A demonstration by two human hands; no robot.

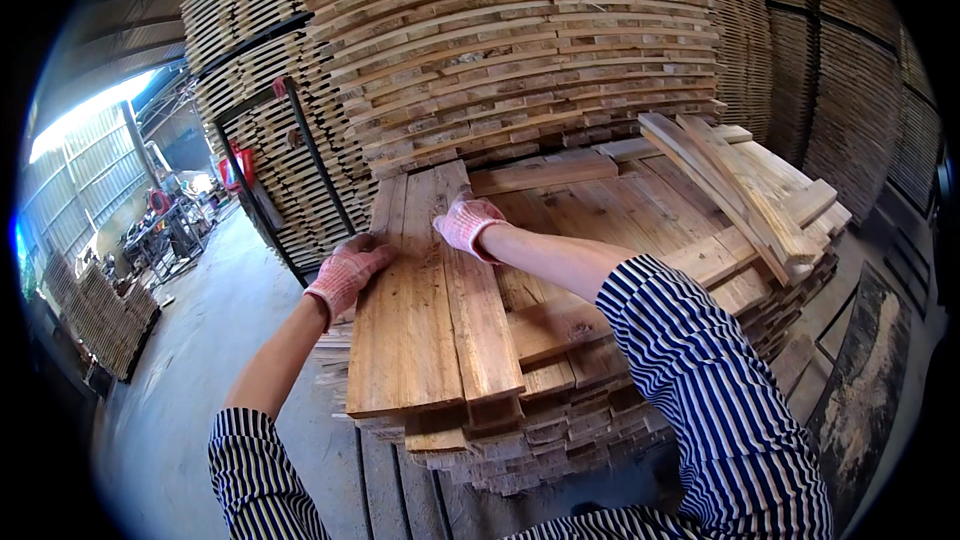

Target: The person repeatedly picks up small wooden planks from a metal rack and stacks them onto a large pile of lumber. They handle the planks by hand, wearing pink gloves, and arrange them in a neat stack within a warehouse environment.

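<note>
Several wooden boards lie side by side at the left of a low stack (600,390), running away from me. My left hand (348,276), in a pink and white knit glove, grips the outer edge of the leftmost board (400,350), its thumb over the top. My right hand (470,227), gloved alike, is closed around the right edge of the neighbouring narrow board (482,340). The undersides of both grips are hidden. These boards rest across a near crosspiece (556,328) and a far crosspiece (545,175).
Loose slats (722,190) lie slantwise on the stack's right part. A tall pile of layered boards (530,40) rises directly behind. Left of it stands a dark metal frame (318,155). Concrete floor (190,340) runs along the left, with machinery (165,230) farther off.
</note>
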